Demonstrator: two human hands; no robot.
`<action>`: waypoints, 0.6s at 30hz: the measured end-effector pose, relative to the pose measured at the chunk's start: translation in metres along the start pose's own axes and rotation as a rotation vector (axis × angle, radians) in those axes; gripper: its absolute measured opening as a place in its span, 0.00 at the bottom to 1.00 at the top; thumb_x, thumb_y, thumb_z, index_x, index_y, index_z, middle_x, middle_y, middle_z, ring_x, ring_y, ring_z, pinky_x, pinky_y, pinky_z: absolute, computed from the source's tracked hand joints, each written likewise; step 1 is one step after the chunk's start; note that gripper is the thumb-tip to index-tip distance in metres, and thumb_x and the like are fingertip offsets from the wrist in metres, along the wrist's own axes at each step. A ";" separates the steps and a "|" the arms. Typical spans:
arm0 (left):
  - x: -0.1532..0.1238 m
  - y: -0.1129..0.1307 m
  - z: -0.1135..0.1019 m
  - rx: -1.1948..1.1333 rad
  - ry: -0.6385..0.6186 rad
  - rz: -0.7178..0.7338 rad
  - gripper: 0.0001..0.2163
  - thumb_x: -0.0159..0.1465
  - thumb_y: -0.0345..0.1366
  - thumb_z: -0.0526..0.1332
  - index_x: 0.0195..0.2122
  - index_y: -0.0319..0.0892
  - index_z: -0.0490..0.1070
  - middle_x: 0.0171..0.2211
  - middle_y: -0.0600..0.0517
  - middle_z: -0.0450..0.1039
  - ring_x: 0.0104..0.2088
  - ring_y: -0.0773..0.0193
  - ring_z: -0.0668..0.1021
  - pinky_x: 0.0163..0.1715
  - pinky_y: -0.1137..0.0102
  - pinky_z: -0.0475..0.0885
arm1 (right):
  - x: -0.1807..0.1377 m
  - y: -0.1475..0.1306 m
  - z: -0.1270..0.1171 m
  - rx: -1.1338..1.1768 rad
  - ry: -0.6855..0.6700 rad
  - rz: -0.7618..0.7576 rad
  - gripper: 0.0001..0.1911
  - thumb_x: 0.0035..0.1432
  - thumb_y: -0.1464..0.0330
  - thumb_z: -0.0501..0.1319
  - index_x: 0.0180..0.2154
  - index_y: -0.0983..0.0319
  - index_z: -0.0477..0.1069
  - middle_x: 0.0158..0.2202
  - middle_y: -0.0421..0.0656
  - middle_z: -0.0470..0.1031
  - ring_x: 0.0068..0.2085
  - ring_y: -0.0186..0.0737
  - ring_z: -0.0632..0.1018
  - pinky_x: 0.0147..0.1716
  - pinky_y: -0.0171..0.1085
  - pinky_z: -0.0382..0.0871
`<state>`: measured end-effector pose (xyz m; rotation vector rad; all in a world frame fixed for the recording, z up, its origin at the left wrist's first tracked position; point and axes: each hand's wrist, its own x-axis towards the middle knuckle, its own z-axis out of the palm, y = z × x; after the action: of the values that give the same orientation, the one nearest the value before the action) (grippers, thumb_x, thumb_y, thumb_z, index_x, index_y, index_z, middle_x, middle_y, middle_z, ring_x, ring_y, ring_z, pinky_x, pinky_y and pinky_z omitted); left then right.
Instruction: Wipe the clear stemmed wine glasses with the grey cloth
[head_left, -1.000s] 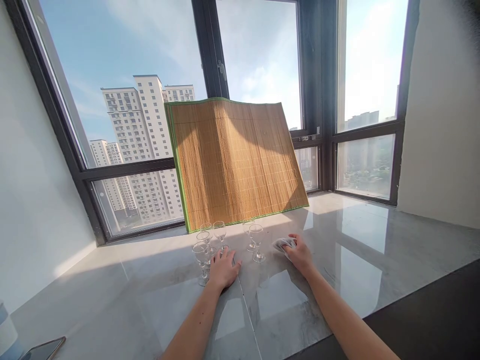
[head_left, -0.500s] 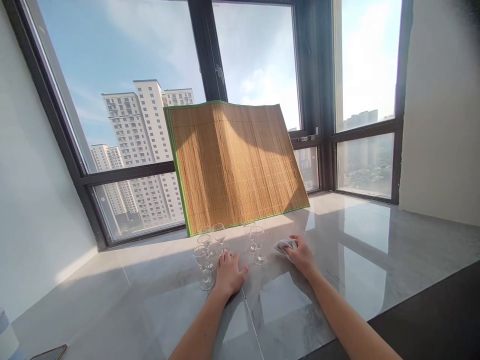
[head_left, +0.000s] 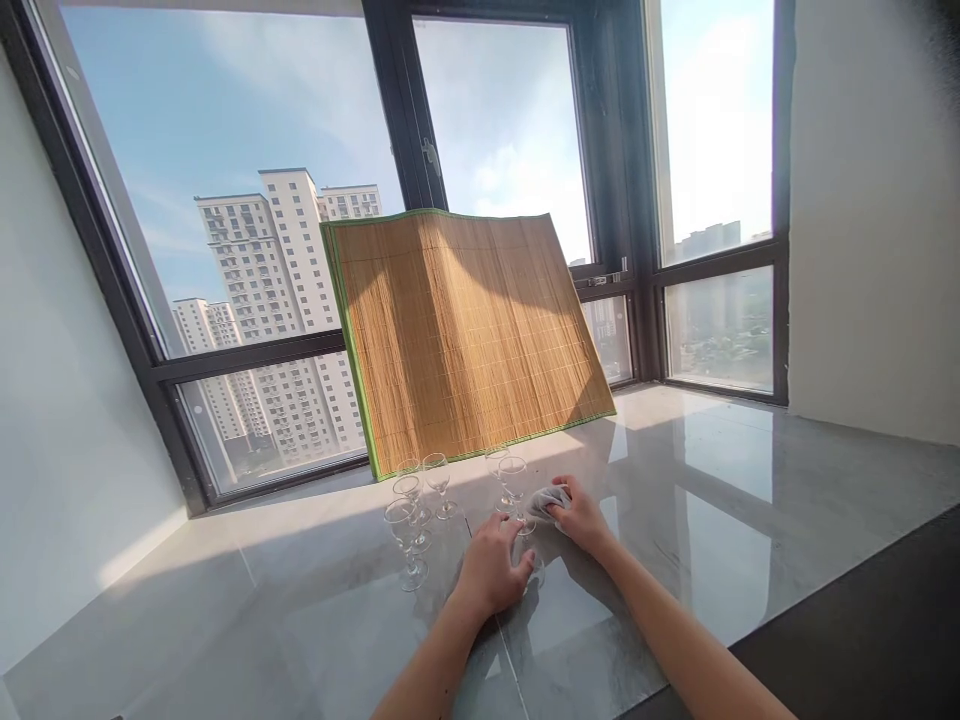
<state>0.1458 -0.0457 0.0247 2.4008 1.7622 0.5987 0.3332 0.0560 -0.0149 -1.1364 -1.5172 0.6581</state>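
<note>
My left hand (head_left: 493, 565) is low over the counter, its fingers and thumb apart. Its fingertips reach the foot of a small stemmed glass (head_left: 513, 480); whether they touch it I cannot tell. A second glass (head_left: 496, 462) stands just behind that one, partly hidden. In my right hand (head_left: 583, 518) is a crumpled whitish cloth (head_left: 550, 500), pinched between thumb and fingers to the right of the same glass. Farther left, several clear stemmed glasses stand upright in a cluster, among them a front glass (head_left: 405, 520) and a rear glass (head_left: 436, 478).
The glossy grey tiled counter (head_left: 315, 620) runs back to the windows. A bamboo mat (head_left: 480, 340) with green edging leans against the window frame (head_left: 247, 358) behind the glasses. White walls (head_left: 870, 230) flank both sides. The counter's front edge slants along the lower right.
My left hand has moved right, from beside the left glass cluster to the front of the right-hand pair. My right hand, with the cloth, has shifted slightly left towards that pair.
</note>
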 end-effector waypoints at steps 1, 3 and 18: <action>0.001 -0.001 0.001 0.004 -0.012 -0.015 0.25 0.62 0.43 0.55 0.62 0.48 0.65 0.64 0.48 0.60 0.62 0.53 0.65 0.63 0.61 0.59 | -0.002 -0.004 0.005 0.020 -0.036 -0.012 0.17 0.44 0.64 0.59 0.40 0.58 0.64 0.29 0.39 0.75 0.32 0.42 0.76 0.36 0.39 0.67; 0.002 -0.004 0.002 0.013 -0.042 -0.023 0.29 0.60 0.38 0.55 0.64 0.49 0.61 0.68 0.50 0.55 0.65 0.53 0.61 0.65 0.60 0.56 | -0.006 -0.011 0.013 0.053 -0.106 -0.041 0.16 0.45 0.64 0.58 0.39 0.57 0.63 0.29 0.38 0.75 0.31 0.42 0.75 0.35 0.38 0.67; 0.004 -0.020 0.009 0.084 -0.002 -0.199 0.29 0.59 0.32 0.51 0.64 0.38 0.61 0.63 0.42 0.63 0.62 0.51 0.66 0.62 0.61 0.57 | -0.006 -0.004 0.014 0.071 -0.101 -0.057 0.18 0.46 0.64 0.58 0.41 0.58 0.62 0.29 0.38 0.73 0.32 0.42 0.74 0.36 0.41 0.65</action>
<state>0.1318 -0.0341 0.0114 2.2372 2.0322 0.5074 0.3188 0.0511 -0.0182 -1.0154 -1.5935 0.7340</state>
